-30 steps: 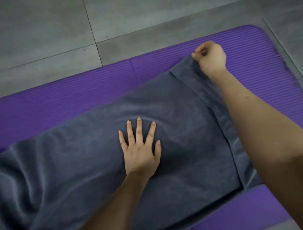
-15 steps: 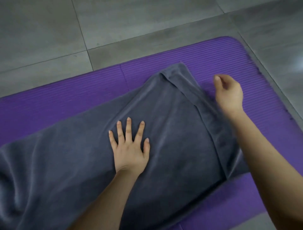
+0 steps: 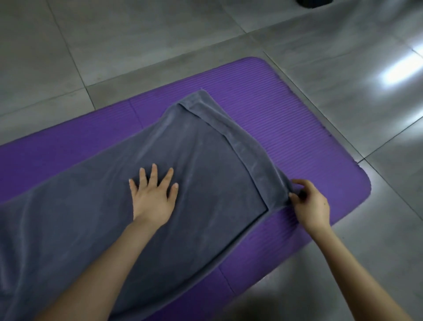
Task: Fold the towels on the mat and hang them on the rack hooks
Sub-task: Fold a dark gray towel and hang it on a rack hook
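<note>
A grey towel [image 3: 206,160] lies spread along the purple mat [image 3: 297,114], folded so an under layer shows as a strip along its right end. My left hand [image 3: 153,194] presses flat on the towel's middle with fingers spread. My right hand [image 3: 309,201] pinches the towel's near right corner between thumb and fingers, lifting it slightly off the mat. The towel's left end runs out of view. No rack or hooks show.
Grey floor tiles [image 3: 137,34] surround the mat, with bright light reflections at the right. A dark object [image 3: 314,2] sits at the top edge. The mat's rounded right corner lies just beyond my right hand.
My right hand let go of the towel's far right corner, travelled down the right edge and now pinches the near right corner. My left hand stays pressed on the towel.
</note>
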